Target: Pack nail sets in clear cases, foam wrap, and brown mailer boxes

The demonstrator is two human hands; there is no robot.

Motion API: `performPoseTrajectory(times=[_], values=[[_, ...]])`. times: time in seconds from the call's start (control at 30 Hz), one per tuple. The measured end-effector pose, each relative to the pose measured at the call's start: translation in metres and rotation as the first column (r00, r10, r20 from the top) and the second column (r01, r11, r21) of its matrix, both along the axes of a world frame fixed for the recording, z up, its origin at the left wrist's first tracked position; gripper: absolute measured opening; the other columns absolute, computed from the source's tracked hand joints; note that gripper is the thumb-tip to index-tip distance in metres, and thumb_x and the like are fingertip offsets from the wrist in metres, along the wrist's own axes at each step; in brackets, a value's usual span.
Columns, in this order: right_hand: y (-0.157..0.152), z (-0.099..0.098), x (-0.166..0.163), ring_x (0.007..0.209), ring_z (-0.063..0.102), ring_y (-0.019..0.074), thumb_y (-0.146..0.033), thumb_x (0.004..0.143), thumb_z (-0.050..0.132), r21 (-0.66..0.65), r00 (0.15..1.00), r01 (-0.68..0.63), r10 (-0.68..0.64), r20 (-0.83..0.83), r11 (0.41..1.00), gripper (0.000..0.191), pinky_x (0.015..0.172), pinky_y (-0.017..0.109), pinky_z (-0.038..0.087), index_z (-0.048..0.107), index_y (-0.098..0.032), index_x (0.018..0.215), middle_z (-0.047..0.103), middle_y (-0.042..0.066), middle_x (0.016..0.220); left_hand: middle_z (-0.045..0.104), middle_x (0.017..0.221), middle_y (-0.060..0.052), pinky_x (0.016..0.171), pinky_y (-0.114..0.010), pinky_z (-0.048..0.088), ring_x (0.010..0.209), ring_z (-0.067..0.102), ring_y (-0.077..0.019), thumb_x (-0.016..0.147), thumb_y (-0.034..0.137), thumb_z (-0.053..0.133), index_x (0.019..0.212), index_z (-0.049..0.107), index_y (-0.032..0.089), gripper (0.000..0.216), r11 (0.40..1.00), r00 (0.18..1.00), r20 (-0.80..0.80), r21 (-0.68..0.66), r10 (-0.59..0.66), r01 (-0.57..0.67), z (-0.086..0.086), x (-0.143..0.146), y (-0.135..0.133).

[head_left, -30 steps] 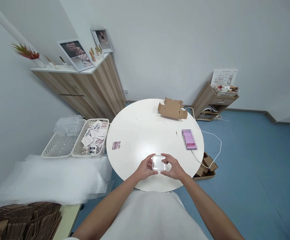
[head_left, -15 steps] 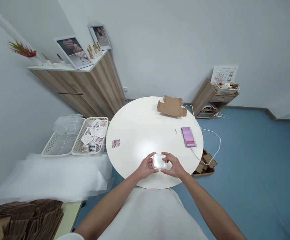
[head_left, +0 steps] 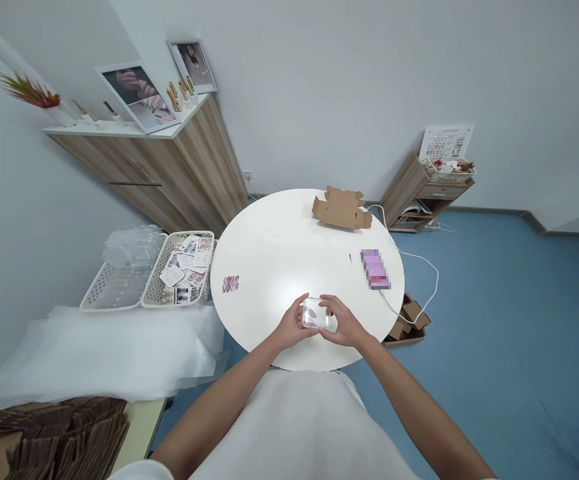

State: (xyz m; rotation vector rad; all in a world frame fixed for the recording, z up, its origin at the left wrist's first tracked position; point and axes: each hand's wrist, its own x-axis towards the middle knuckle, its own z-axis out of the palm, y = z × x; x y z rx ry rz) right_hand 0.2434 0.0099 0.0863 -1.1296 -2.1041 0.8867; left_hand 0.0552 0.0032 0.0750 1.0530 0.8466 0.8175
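A small clear plastic box (head_left: 315, 313) is held between both hands above the near edge of the round white table (head_left: 264, 260). My left hand (head_left: 292, 327) grips its left side, thumb and fingers closed around the edge. On the opposite side my right hand (head_left: 343, 323) is closed on the right edge. Whether anything lies inside the box I cannot tell. At the table's left rim lies a small sheet of purplish nail tips (head_left: 230, 284). An unfolded brown cardboard box (head_left: 342, 208) stands at the far side.
A pixelated purple phone (head_left: 376, 269) with a white cable lies on the right. Left of the table are a basket of printed cards (head_left: 189, 263), another basket with clear plastic boxes (head_left: 132, 250), white foam sheets (head_left: 119, 353) and stacked cardboard (head_left: 54, 440). A carton (head_left: 409, 327) sits on the floor.
The view has shifted slightly. Both hands still hold the clear box, which is tilted a little differently, and the right fingers have moved nearer its top edge.
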Motion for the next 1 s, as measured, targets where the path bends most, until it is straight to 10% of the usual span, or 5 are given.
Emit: performPoseTrajectory(times=[0.53,0.73,1.0], values=[[0.018,0.013,0.003,0.084,0.055,0.017,-0.028,0.06,0.065,-0.055,0.997,0.032,-0.035,-0.07,0.998,0.048,0.068,0.032,0.047,0.05,-0.024,0.106,0.046,0.01,0.117,0.055,0.098,-0.005,0.078,-0.036,0.045,0.085,0.057,-0.0153,0.062,0.021,0.069,0.132,0.018,0.03,0.087,0.986,0.995,0.067,-0.156,0.074,-0.063,0.003,0.0,0.003],[0.014,0.006,0.0,0.087,0.054,0.0186,-0.035,0.063,0.064,-0.142,0.996,0.057,-0.065,-0.053,0.988,0.047,0.069,0.032,0.046,0.051,-0.024,0.107,0.047,0.01,0.118,0.056,0.092,-0.004,0.076,-0.034,0.047,0.076,0.058,-0.0121,0.061,0.024,0.068,0.109,0.048,0.022,0.051,0.953,0.987,-0.02,-0.258,0.158,-0.158,-0.01,-0.004,-0.003],[0.041,0.0,-0.007,0.052,0.055,0.0115,-0.041,0.082,0.034,-0.447,0.943,0.291,-0.332,-0.014,0.846,0.035,0.063,0.029,0.044,0.048,-0.023,0.108,0.06,-0.001,0.072,0.058,0.082,-0.004,0.071,-0.03,0.046,0.07,0.057,-0.0115,0.058,0.024,0.071,0.105,0.051,0.018,0.052,0.95,0.979,-0.11,-0.243,0.173,-0.195,-0.02,-0.003,-0.006]])
